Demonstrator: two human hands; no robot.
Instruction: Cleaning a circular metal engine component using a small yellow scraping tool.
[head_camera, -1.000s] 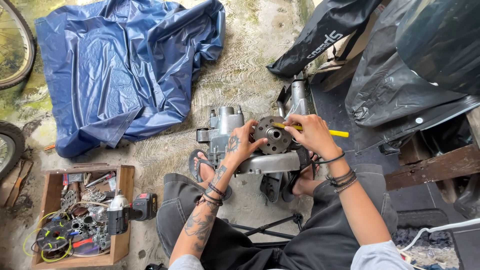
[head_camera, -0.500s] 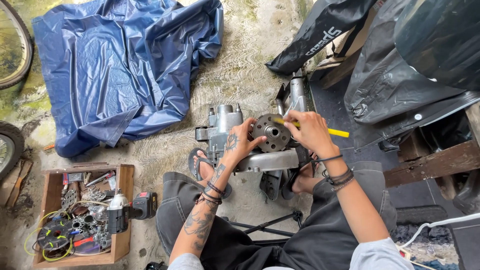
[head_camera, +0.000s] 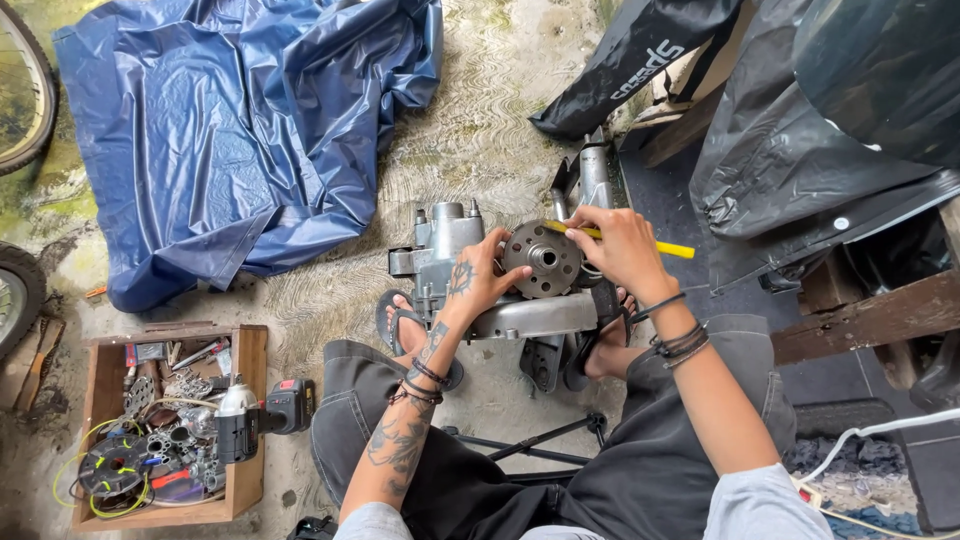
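Engine casing of grey cast metal, with its round drilled hub plate, lies on the concrete floor between the seated person's sandalled feet, right of a crumpled blue plastic tarp and a wooden box of loose parts with a cordless driver beside it. Left hand grips the casing, fingers curled against the plate's left edge. Right hand pinches a thin yellow-handled tool laid across the plate's upper rim. By the look of it the plate is still seated on the casing and work there is unfinished. Black plastic sheeting lies further right.
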